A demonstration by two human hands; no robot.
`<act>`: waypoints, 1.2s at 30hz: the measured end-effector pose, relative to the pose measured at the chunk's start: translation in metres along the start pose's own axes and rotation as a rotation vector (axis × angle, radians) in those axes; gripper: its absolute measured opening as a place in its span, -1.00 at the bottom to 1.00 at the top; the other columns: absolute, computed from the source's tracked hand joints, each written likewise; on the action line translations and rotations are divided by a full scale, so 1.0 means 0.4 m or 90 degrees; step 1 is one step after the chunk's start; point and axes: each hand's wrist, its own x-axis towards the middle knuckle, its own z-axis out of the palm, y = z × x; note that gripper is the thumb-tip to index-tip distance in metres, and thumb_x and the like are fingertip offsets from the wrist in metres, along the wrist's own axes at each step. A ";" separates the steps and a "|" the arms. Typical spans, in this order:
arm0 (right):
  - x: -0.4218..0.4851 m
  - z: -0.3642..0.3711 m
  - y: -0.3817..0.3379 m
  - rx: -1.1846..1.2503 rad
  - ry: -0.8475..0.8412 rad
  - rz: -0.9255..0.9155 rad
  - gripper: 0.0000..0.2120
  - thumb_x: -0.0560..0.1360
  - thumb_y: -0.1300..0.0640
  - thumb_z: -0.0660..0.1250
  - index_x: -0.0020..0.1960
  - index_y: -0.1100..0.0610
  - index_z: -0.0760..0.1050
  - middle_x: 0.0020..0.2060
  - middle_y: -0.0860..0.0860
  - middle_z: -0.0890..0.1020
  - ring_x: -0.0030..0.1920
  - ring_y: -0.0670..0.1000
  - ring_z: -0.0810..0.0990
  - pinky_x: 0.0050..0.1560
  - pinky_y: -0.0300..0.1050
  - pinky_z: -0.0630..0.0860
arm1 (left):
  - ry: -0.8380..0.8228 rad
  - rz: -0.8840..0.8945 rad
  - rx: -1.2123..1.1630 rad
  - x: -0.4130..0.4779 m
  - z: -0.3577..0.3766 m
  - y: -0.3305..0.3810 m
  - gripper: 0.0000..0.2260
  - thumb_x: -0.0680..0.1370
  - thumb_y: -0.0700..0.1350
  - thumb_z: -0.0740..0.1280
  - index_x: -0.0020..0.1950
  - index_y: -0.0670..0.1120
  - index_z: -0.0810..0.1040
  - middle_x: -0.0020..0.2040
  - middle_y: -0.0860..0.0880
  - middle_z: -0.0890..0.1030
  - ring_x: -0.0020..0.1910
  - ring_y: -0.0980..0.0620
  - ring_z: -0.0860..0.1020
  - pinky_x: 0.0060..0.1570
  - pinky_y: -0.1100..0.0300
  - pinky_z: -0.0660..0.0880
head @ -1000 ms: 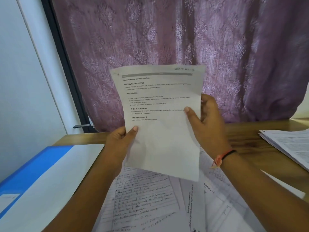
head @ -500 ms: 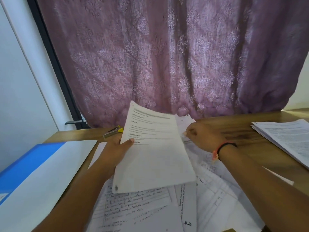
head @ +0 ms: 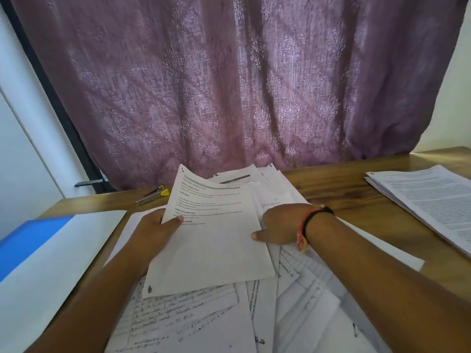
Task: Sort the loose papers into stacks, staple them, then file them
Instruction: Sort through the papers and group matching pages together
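Left hand (head: 156, 231) grips printed sheet (head: 212, 247) by its left edge, thumb on top. The sheet is tilted, lifted over the loose paper pile (head: 309, 305) mid-table. Right hand (head: 281, 225) rests on the pile at the sheet's right edge, thumb out. Its fingers are hidden under the sheet, so I can't tell its grasp. Stapler (head: 152, 195) sits behind the left hand, blue folder (head: 29, 242) far left, separate paper stack (head: 430, 203) far right on the wooden table (head: 356, 193).

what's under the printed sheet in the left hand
Below the sheet's near edge, handwritten pages show; past its far edge, printed ones. It covers the pile's middle and the fingers of the left hand holding it. The right hand's fingers are out of sight too.
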 end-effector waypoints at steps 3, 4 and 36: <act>0.000 -0.006 0.015 0.007 0.009 0.003 -0.46 0.65 -0.21 0.08 0.25 0.22 0.52 0.20 0.14 0.61 0.14 0.09 0.56 0.01 -0.14 0.34 | -0.002 -0.018 -0.004 0.003 -0.002 -0.002 -0.73 0.65 0.03 0.31 0.32 0.01 0.59 0.23 -0.02 0.66 0.07 -0.12 0.67 0.19 -0.19 0.58; 0.000 -0.005 0.020 0.002 -0.005 0.003 -0.44 0.65 -0.23 0.07 0.27 0.21 0.53 0.21 0.14 0.61 0.18 0.09 0.57 0.05 -0.12 0.38 | -0.007 -0.020 -0.006 0.004 -0.002 -0.004 -0.73 0.65 0.04 0.31 0.33 0.02 0.59 0.23 -0.02 0.66 0.06 -0.12 0.67 0.18 -0.18 0.59; 0.040 0.026 0.074 0.066 0.100 0.009 -0.42 0.60 -0.28 0.15 0.49 0.03 0.32 0.46 0.07 0.40 0.43 0.10 0.37 0.34 -0.10 0.29 | -0.162 -0.149 -0.803 0.094 -0.097 -0.101 0.09 -0.22 -0.37 0.74 0.30 -0.27 0.45 -0.04 -0.21 0.67 -0.28 0.06 0.68 -0.37 0.34 0.57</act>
